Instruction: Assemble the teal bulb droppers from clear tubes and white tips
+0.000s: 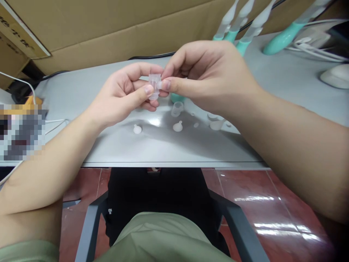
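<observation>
Up above the middle of the gray table [81, 94], a small clear plastic cap [154, 84] is pinched between both hands, so it's hanging in the air rather than sitting on anything. The left hand [122, 95] has it between thumb and forefinger from the left side, other fingers curled under. The right hand [209, 78] grips the same cap from the right, thumb tip pressed flat against it, forefinger bent over the top. Both sets of fingers are closed on that one piece, touching each other around it.

Right under the hands on the table there's another clear cap [177, 108] lying on its side, and just past it something teal [177, 97] mostly hidden by the right hand. Two little white knobby bits sit nearer the table edge, one at left [137, 128] and one in the middle [177, 126]. More clear pieces [216, 123] are tucked under the right wrist, can't tell what exactly.

Further back, a row of teal-handled tools [240, 32] with pale tips lean by the cardboard box [109, 32], white cables [313, 51] to the right.
</observation>
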### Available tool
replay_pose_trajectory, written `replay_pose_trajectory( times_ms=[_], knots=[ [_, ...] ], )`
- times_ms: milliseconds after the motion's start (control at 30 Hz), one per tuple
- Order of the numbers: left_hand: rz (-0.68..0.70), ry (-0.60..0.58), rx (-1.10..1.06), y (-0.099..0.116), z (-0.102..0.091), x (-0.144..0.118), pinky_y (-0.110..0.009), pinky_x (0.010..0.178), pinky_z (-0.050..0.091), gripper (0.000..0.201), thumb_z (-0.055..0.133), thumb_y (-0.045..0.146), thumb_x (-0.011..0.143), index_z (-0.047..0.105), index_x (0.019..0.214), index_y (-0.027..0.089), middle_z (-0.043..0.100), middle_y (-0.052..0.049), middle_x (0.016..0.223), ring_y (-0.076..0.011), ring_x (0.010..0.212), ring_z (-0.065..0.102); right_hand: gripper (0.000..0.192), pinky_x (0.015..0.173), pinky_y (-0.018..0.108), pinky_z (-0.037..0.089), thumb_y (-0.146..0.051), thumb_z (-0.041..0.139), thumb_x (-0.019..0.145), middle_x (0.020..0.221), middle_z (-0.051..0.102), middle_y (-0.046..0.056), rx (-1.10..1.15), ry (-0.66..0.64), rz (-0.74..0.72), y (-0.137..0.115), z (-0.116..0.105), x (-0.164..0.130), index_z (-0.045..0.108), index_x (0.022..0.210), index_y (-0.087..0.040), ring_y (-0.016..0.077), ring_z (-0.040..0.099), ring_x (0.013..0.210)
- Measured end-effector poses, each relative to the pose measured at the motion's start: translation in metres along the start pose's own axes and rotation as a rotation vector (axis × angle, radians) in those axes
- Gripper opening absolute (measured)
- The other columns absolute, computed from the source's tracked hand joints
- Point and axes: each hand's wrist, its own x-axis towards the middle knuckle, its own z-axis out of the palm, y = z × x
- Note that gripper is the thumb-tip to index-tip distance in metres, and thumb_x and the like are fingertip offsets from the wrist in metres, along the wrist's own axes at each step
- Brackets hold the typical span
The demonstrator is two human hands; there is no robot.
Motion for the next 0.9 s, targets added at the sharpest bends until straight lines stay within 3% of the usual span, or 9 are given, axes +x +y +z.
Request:
replay_pose_trajectory(
  times_ms=[133,300,500,600,667,767,900],
  knots=[
    [-0.001,0.007,0.04,0.004,0.001,-0.001,-0.053,0.11,0.083,0.044,0.082,0.044,0.123,0.077,0.16,0.021,0.092,-0.009,0.127,-0.0288,0.12,0.096,0.046,0.1,0.049,0.076,-0.069,0.116,0.094,0.097,0.088,0.003,-0.072,0.035,0.017,-0.008,-0.001,-0.003,0.084,0.089,-0.036,0.0296,0.084,0.095],
    [0.028,-0.009,0.021,0.005,0.003,-0.002,-0.053,0.106,0.084,0.042,0.079,0.037,0.118,0.075,0.157,0.024,0.09,-0.001,0.11,-0.0285,0.119,0.098,0.044,0.09,0.05,0.076,-0.075,0.11,0.094,0.096,0.083,0.002,-0.169,0.038,0.01,-0.012,0.001,-0.003,0.081,0.085,-0.043,0.0325,0.079,0.098],
    [0.06,-0.009,0.036,0.002,0.0,-0.001,-0.057,0.114,0.083,0.046,0.075,0.044,0.119,0.073,0.162,0.026,0.092,-0.003,0.126,-0.0303,0.128,0.099,0.043,0.086,0.04,0.068,-0.062,0.103,0.111,0.091,0.081,0.002,-0.048,0.065,-0.067,-0.009,0.007,-0.004,0.083,0.09,-0.031,0.0214,0.077,0.085],
    [0.035,0.002,0.058,0.001,-0.001,0.0,-0.06,0.117,0.082,0.047,0.075,0.044,0.121,0.071,0.164,0.028,0.092,-0.003,0.128,-0.0311,0.129,0.099,0.025,0.098,0.041,0.072,-0.046,0.092,0.119,0.102,0.085,0.001,-0.154,0.072,-0.111,-0.009,0.005,-0.008,0.086,0.1,-0.031,0.0217,0.082,0.097],
    [0.004,0.021,0.095,0.001,0.0,0.0,-0.062,0.118,0.082,0.047,0.074,0.052,0.126,0.07,0.166,0.029,0.092,-0.004,0.129,-0.0325,0.132,0.099,0.011,0.109,0.044,0.074,-0.038,0.094,0.114,0.112,0.085,0.0,-0.238,0.072,-0.202,-0.007,0.004,-0.011,0.086,0.111,-0.032,0.0224,0.083,0.106],
    [-0.065,0.051,0.168,0.003,0.004,-0.001,-0.065,0.121,0.081,0.052,0.067,0.071,0.131,0.07,0.165,0.032,0.092,-0.006,0.14,-0.0355,0.147,0.095,0.024,0.121,0.048,0.073,-0.038,0.102,0.106,0.118,0.081,-0.001,-0.315,0.091,-0.227,-0.006,0.008,-0.015,0.082,0.118,-0.033,0.0244,0.082,0.116],
    [-0.047,0.048,0.149,0.003,0.007,-0.002,-0.062,0.125,0.081,0.058,0.074,0.075,0.128,0.07,0.164,0.03,0.093,-0.01,0.142,-0.0389,0.169,0.083,0.026,0.128,0.057,0.073,-0.03,0.1,0.104,0.113,0.079,0.003,-0.342,0.169,-0.098,-0.01,0.019,-0.017,0.075,0.101,-0.03,0.0311,0.082,0.123]
  ],
)
